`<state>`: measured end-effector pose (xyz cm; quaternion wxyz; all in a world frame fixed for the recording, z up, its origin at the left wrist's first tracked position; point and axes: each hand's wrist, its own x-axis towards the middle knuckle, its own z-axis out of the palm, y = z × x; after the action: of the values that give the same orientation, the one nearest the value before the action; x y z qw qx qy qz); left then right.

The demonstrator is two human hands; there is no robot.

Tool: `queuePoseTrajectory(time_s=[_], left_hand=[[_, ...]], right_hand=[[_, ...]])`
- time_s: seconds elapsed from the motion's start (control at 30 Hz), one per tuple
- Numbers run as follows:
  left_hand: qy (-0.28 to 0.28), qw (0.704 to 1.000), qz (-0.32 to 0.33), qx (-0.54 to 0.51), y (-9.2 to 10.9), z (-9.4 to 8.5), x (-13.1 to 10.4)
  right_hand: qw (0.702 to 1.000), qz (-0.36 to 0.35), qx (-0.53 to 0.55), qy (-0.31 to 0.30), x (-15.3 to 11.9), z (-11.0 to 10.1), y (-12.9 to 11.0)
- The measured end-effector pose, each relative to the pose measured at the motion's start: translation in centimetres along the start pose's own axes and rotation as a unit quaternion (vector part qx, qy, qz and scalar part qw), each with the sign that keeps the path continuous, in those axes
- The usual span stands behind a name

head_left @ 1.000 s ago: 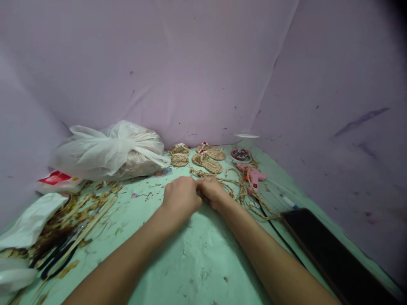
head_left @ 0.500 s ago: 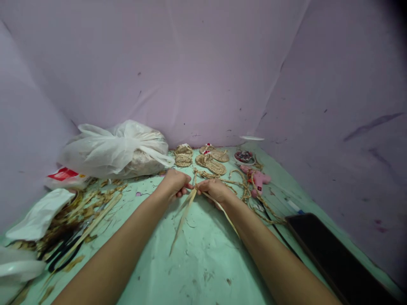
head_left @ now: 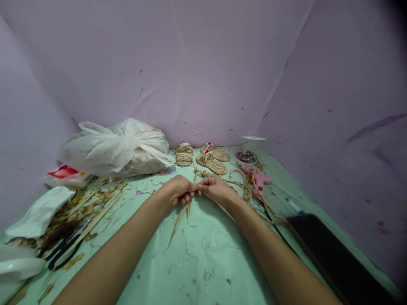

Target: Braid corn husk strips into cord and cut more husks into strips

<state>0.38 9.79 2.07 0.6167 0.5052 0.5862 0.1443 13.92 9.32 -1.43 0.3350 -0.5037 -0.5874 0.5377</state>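
Pale tan, flat fibre strands [head_left: 176, 226] pinched in left hand [head_left: 182, 190], thumb and fingers fully closed, trailing below over mint-green table cover [head_left: 197, 267]. Pinched also in right hand [head_left: 215, 189], thumb tight to forefinger, fingertips right beside left's. Can't tell which strand sits where. Just beyond hands: tan woven-fibre sandals [head_left: 211, 164]. Right of those: twisted tan fibre cord [head_left: 246, 192], partly across pink glue gun [head_left: 260, 180].

Green surface [head_left: 203, 258]: plastic bag [head_left: 117, 148], woven slippers [head_left: 214, 164], pink glue gun [head_left: 260, 178]
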Motion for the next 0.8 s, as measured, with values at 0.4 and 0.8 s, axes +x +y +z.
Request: queuePoseTrajectory(time_s=[0.4, 0.8], left_hand=[[0.120, 0.984, 0.010, 0.131, -0.7, 1.5, 0.4], [0.074, 0.989, 0.118, 0.045, -1.0, 0.8, 0.5]], right_hand=[[0.931, -0.088, -0.344, 0.083, -0.9, 0.4, -1.0], [0.948, -0.076, -0.307, 0.034, -0.8, -0.4, -1.1]])
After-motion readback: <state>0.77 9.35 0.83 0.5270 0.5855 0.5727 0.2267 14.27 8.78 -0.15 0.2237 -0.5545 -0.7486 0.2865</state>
